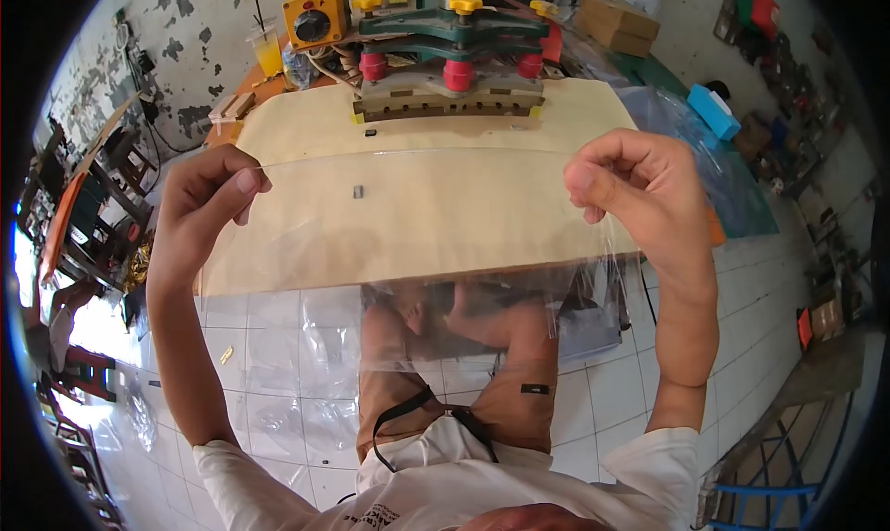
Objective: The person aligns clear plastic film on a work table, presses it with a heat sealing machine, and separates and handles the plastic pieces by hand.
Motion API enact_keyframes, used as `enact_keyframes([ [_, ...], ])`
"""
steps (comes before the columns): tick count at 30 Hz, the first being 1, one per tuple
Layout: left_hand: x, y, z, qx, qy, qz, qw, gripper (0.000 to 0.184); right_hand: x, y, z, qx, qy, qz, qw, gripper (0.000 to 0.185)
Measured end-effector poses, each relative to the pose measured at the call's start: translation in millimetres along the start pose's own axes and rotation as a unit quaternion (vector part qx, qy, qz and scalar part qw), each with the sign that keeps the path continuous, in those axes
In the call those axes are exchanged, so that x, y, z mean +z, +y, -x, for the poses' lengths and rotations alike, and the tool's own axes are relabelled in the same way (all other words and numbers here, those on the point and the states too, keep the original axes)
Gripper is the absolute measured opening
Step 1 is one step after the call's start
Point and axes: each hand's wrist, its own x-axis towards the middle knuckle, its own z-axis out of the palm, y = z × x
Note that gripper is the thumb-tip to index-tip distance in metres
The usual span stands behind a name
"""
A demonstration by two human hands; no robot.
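Observation:
A clear plastic sheet [417, 216] is stretched between my hands above the pale board of the worktable. My left hand [206, 197] pinches its far left corner between thumb and fingers. At the far right corner my right hand [640, 183] grips the same edge with curled fingers. The lower part of the sheet hangs past the table's front edge, over my legs. Beyond the sheet stands a press head [454, 53] with green plates, yellow knobs and red spacers, above a long metal die [450, 107].
The pale board [306, 114] has small dark pieces on it. An orange box with a dial [316, 17] and a cup of orange drink [268, 53] stand back left. At right are a blue box [712, 112], more clear plastic and a cardboard box [616, 25]. Plastic lies on the tiled floor.

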Motion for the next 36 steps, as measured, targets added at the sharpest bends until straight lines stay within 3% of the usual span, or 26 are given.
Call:
enact_keyframes([
  [1,-0.2,-2.1,-1.2,0.002,-0.012,0.009,1.0,0.019,-0.2,-1.2,0.6,0.005,0.003,0.009,1.0,0.015],
  [6,19.6,-3.8,-21.5,0.014,-0.013,-0.011,1.0,0.023,-19.1,17.6,-15.3,0.005,-0.006,0.025,1.0,0.018],
  [8,35.4,-14.1,-36.4,0.024,-0.023,-0.058,0.998,0.026,-31.6,39.7,-31.5,-0.058,-0.012,0.105,0.993,0.018],
  [13,85.2,-82.2,-61.9,-0.025,-0.038,-0.116,0.992,0.029,-55.7,114.9,-58.9,0.005,-0.052,0.245,0.968,0.019],
  [16,104.5,-119.1,-56.8,0.065,-0.048,-0.22,0.972,0.023,-49.3,142.1,-58.7,0.049,-0.067,0.288,0.954,0.021],
  [18,112.0,-125.1,-46.6,0.063,-0.039,-0.205,0.976,0.027,-39.8,146.7,-54.2,0.097,-0.071,0.367,0.922,0.018],
  [20,111.7,-134.1,-38.4,0.313,0.01,-0.335,0.889,0.027,-35.6,155.8,-49.9,0.064,-0.066,0.377,0.922,0.02],
  [22,100.1,-133.4,-27.1,0.293,-0.053,-0.336,0.893,0.029,-33.1,159.2,-46.7,0.089,-0.064,0.411,0.905,0.019],
  [23,93.3,-129.5,-22.3,0.227,-0.149,-0.336,0.902,0.031,-33.3,165.5,-45.2,0.092,-0.065,0.409,0.905,0.019],
  [24,87.4,-124.6,-17.8,0.157,-0.244,-0.33,0.898,0.033,-34.5,174.9,-42.5,0.019,-0.058,0.405,0.912,0.022],
  [25,82.5,-119.4,-14.0,0.145,-0.261,-0.322,0.899,0.045,-35.5,180.4,-40.4,-0.055,-0.051,0.398,0.914,0.025],
  [26,78.3,-113.6,-10.3,0.143,-0.262,-0.319,0.899,0.045,-38.4,181.4,-39.8,-0.052,-0.053,0.398,0.914,0.025],
  [28,70.9,-103.2,-4.2,0.151,-0.273,-0.323,0.893,0.061,-42.4,174.3,-38.7,-0.145,-0.115,0.498,0.847,0.026],
  [29,68.0,-100.8,-2.3,0.121,-0.294,-0.318,0.893,0.069,-42.5,168.8,-36.4,-0.142,-0.117,0.497,0.848,0.026],
  [31,63.5,-99.4,-2.2,0.102,-0.307,-0.312,0.893,0.069,-42.0,151.8,-29.6,-0.014,-0.252,0.502,0.827,0.037],
  [36,55.1,-101.0,-2.3,0.046,-0.32,-0.273,0.906,0.069,-47.0,119.7,-8.1,-0.005,-0.297,0.526,0.797,0.06],
])
